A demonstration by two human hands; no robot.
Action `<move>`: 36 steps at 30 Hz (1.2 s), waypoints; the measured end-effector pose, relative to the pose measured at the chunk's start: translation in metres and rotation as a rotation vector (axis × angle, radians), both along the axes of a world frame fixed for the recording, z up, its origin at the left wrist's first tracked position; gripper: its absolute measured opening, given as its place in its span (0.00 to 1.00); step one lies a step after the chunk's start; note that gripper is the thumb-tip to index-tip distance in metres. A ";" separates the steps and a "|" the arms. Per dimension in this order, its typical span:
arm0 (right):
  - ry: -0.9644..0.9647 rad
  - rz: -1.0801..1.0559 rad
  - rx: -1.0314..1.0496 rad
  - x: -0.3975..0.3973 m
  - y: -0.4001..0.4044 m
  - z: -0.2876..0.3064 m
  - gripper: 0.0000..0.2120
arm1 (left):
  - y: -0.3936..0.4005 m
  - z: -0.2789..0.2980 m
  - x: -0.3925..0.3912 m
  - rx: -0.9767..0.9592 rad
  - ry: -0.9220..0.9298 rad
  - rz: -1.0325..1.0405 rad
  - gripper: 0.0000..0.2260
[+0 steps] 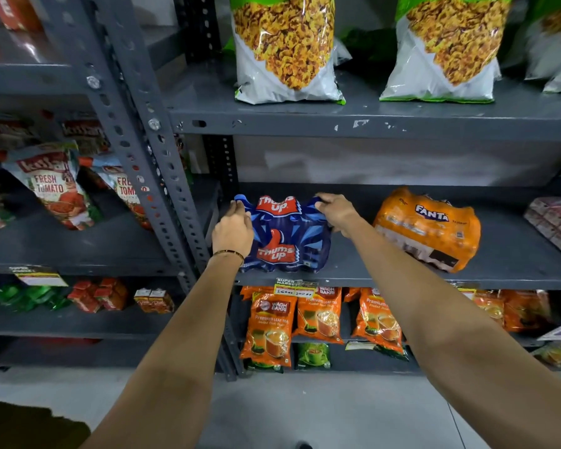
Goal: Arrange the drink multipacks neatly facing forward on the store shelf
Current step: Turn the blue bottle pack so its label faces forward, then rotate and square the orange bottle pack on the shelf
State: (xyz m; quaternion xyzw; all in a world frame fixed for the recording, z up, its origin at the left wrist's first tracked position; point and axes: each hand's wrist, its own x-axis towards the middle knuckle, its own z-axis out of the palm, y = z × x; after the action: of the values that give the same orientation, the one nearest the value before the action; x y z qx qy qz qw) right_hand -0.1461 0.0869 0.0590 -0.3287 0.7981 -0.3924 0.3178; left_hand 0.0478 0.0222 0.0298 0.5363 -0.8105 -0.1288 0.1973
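A blue Thums Up multipack [285, 234] stands at the left end of the grey middle shelf [353, 280], its printed face toward me. My left hand [232, 230] grips the pack's upper left corner and my right hand [337, 212] grips its upper right corner, pinching the plastic wrap. An orange Fanta multipack [426, 228] lies to the right on the same shelf, tilted and turned slightly, apart from the blue pack.
A perforated steel upright [162, 176] stands just left of the blue pack. Large snack bags [285, 47] fill the shelf above; orange tea packets [269, 325] hang below. A pinkish wrapped pack [557, 222] sits at the far right. Ketchup pouches [55, 189] occupy the left bay.
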 end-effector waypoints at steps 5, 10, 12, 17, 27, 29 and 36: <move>-0.068 -0.099 -0.056 -0.008 0.013 -0.001 0.27 | 0.003 0.006 -0.009 0.017 0.019 0.055 0.19; 0.001 -0.355 -0.139 -0.047 0.053 0.001 0.29 | 0.007 0.019 -0.065 -0.105 0.056 -0.085 0.20; 0.057 -0.452 -0.124 -0.070 0.074 0.003 0.25 | 0.018 0.026 -0.102 -0.075 0.118 -0.171 0.20; 0.114 -0.615 -0.029 -0.134 0.133 0.007 0.24 | 0.060 0.031 -0.193 0.109 0.189 -0.333 0.19; -0.312 -0.454 0.201 -0.275 0.180 -0.012 0.31 | 0.053 -0.007 -0.341 0.602 0.120 -0.240 0.31; -0.438 -0.362 0.187 -0.284 0.180 -0.013 0.30 | 0.051 -0.010 -0.351 0.649 0.073 -0.235 0.33; -0.633 -0.250 0.244 -0.317 0.148 -0.039 0.40 | 0.046 -0.022 -0.365 0.651 0.045 -0.107 0.27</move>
State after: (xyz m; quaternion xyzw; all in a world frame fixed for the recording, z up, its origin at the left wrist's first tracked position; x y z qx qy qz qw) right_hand -0.4630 0.2353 0.0198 -0.0503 0.7352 -0.4127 0.5354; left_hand -0.3168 0.0680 0.0076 0.5247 -0.7495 -0.4028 0.0262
